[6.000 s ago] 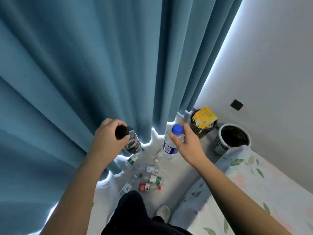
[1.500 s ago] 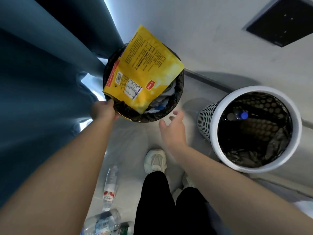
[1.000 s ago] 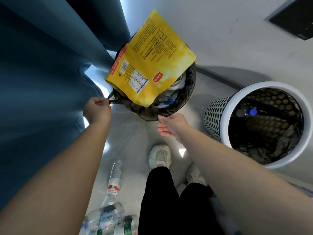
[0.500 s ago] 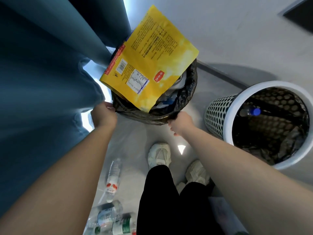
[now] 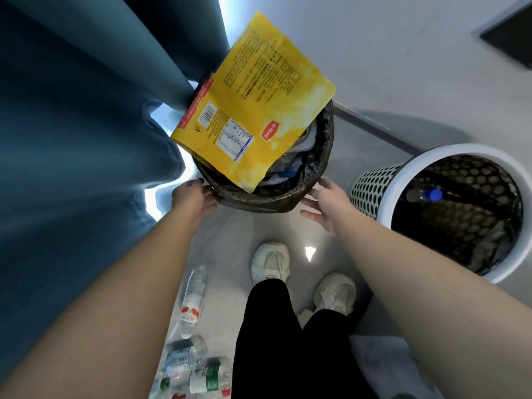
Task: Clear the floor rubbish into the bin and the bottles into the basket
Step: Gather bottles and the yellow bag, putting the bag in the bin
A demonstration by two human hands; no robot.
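Note:
A bin with a black liner (image 5: pixel 322 156) stands by the curtain, stuffed with rubbish, and a big yellow packet (image 5: pixel 259 96) sticks out of it. My left hand (image 5: pixel 191 195) touches the liner's left rim with straight fingers. My right hand (image 5: pixel 328 203) hovers open just off the right rim, holding nothing. To the right is the white perforated basket (image 5: pixel 371 191) with a blue-capped bottle (image 5: pixel 426 194) inside. Several plastic bottles lie on the floor behind my feet, one with a red label (image 5: pixel 193 298), others clustered lower (image 5: pixel 187 367).
A blue curtain (image 5: pixel 72 139) hangs along the left, close to the bin. A white wall with a dark panel (image 5: pixel 512 38) rises behind both containers. My white shoes (image 5: pixel 270 260) and black trousers stand on the grey floor between the bottles and the bin.
Both hands were gripping the liner's rim half a second ago; now they have let go and opened. The right hand has drawn slightly away to the right.

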